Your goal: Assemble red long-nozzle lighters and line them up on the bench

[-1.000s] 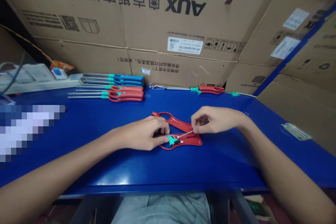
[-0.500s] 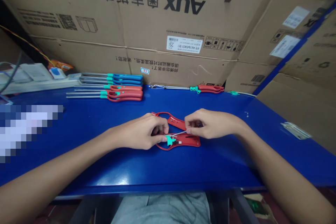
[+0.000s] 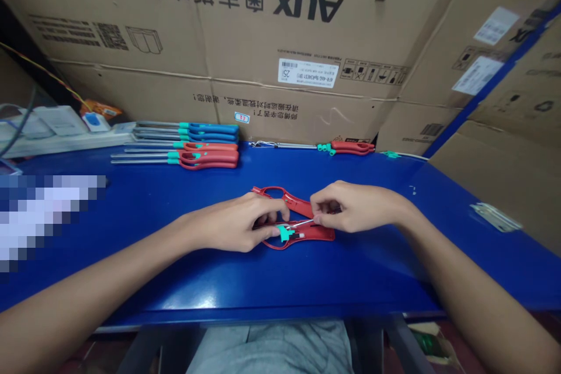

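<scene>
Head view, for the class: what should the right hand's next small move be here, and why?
Probably the right hand should ease the thin metal rod down into the red plastic shell: its fingers pinch the rod above the shell, by the teal piece, while the left hand steadies the shell.

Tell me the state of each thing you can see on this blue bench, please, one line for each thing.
left hand: fingers curled over the red shell, beside the teal part
right hand: fingers pinching the metal rod
red plastic lighter shell: open, lying flat
teal plastic part: sitting in the shell's lower half
metal rod: held, lying across the shell
row of lighters: lying side by side, metal tubes pointing left
</scene>
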Demonstrator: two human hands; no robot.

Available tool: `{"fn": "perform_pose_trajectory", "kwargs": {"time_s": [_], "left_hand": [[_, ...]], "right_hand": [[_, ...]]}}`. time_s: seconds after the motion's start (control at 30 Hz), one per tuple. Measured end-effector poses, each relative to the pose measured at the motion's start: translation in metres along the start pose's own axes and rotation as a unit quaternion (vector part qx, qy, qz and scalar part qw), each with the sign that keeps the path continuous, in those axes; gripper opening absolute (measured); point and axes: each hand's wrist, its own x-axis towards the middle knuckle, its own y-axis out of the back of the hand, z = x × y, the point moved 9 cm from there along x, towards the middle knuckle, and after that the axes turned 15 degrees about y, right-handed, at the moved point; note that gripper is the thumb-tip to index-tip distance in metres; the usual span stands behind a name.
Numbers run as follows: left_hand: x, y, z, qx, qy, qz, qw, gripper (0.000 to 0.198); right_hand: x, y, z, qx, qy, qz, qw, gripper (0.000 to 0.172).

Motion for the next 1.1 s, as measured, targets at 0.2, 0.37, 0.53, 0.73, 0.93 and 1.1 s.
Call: {"fn": "perform_pose_trajectory", "kwargs": {"time_s": [0.2,0.37,0.53,0.73,0.93,1.1], "left_hand": [[-0.002,0.0,0.006,0.017,-0.037,0.004,0.999,0.011],[-0.002,0.001,0.007,0.016,-0.053,0.005,0.998,0.012],[-0.004,0.004,0.011,0.012,-0.091,0.02,0.996,0.017],[-0.001,0.009,0.005,0.004,-0.091,0.054,0.994,0.014],[0.0,0.008,0.0,0.004,-0.1,0.072,0.992,0.014],[-0.005,0.01,0.008,0.009,-0.141,0.089,0.986,0.018]], "right_hand": [[0.001,-0.001,-0.004,0.029,0.004,0.007,1.0,0.012],[0.0,0.001,-0.004,0.019,0.009,0.003,1.0,0.011],[-0.003,0.003,0.004,-0.008,-0.022,0.009,1.0,0.011],[-0.002,0.0,0.004,-0.02,-0.024,-0.005,0.999,0.012],[0.001,-0.002,0.003,-0.01,-0.034,-0.008,0.999,0.011],[0.005,-0.007,0.003,-0.021,-0.025,-0.012,0.999,0.015]]}}
